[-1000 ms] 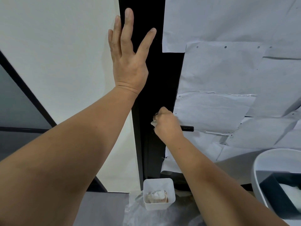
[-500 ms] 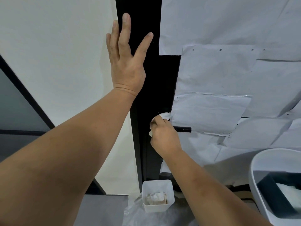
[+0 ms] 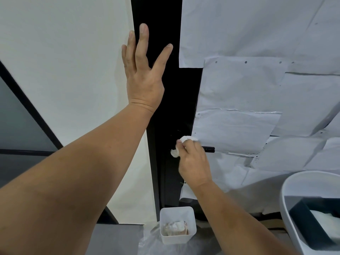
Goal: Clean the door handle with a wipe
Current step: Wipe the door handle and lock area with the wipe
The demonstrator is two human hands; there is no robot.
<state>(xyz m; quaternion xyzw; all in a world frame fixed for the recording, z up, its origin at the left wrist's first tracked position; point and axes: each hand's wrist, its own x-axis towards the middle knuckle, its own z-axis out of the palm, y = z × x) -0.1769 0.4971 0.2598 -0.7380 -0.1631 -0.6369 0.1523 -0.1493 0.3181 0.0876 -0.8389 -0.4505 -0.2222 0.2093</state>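
Head view: the left hand is lying flat with fingers spread, gripping nothing, pressing on the black door frame beside the white wall. The right hand is gripping a crumpled white wipe, fingers closed around it, holding it against the black door handle. The handle's tip is projecting to the right past the knuckles, over the paper-covered door. A white bin holding used wipes is sitting on the floor below.
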